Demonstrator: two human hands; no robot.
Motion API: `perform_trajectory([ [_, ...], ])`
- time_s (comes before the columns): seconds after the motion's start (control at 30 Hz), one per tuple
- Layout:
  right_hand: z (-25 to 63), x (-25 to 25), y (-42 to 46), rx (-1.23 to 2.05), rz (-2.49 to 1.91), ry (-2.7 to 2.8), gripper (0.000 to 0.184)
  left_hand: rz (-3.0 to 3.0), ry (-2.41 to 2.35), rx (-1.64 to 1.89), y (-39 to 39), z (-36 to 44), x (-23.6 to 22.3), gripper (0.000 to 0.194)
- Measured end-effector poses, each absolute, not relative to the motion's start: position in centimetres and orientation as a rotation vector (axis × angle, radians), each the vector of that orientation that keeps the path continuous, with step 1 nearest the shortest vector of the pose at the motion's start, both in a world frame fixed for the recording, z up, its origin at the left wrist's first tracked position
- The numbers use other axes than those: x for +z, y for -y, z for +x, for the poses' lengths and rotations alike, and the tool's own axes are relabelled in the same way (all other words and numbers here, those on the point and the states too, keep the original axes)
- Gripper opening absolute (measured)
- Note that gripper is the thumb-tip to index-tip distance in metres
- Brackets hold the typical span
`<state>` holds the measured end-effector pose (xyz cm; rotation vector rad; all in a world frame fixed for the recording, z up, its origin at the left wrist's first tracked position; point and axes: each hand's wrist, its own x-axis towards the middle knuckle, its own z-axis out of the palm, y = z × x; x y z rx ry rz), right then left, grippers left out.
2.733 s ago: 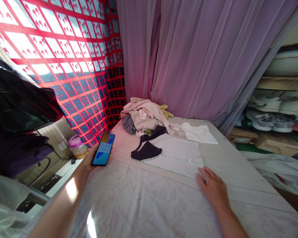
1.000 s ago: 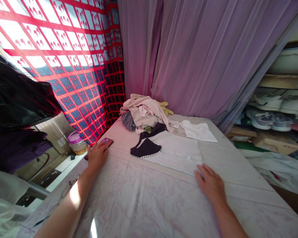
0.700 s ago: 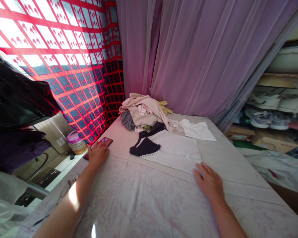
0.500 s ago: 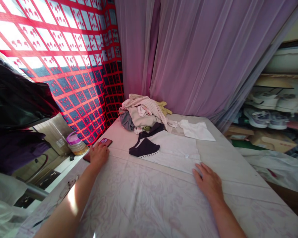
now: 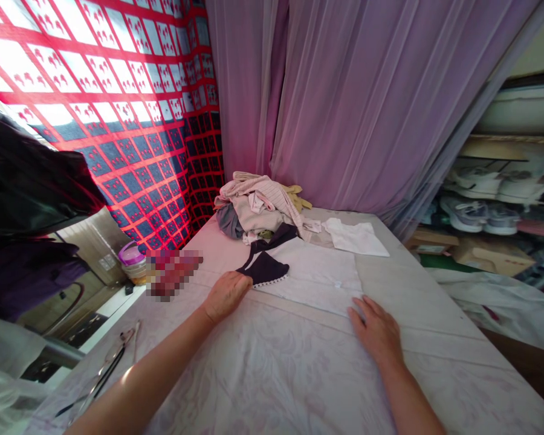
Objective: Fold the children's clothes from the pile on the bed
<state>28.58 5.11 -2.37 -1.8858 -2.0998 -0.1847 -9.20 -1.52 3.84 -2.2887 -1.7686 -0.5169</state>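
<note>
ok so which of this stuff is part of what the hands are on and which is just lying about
In use: left hand, right hand, white garment with dark trim between them.

Lying about: clothes pile, white cloth, jar with purple lid, glasses, shoes.

Bare L forearm (image 5: 145, 374) & R forearm (image 5: 412, 393), both slim, no sleeves; L hand (image 5: 226, 296) & R hand (image 5: 374, 332) bare too, fingers long

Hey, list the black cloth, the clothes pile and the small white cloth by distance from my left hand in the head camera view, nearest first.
1. Black cloth: just right of the left hand, at its fingertips.
2. Clothes pile: straight ahead, farther off.
3. White cloth: off to the right, farthest.
</note>
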Motion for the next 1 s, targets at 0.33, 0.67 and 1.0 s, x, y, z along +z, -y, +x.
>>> perform_trajectory([
  [0.33, 28.6, -2.4, -5.1, -0.172, -1.870, 2.090, 0.042, -1.709, 2.190, -0.638, -1.1, -14.7, 2.7, 0.045],
  [0.67, 28.7, -2.6, -5.3, -0.169, -1.841, 2.095, 0.043, -1.962, 2.282, -0.628, -0.7, -11.8, 0.1, 0.037],
  [1.0, 32.1, -3.0, -5.3, 0.209, -1.587, 2.176, 0.042, -1.908, 2.321, -0.675, -0.9, -12.3, -0.8, 0.035],
])
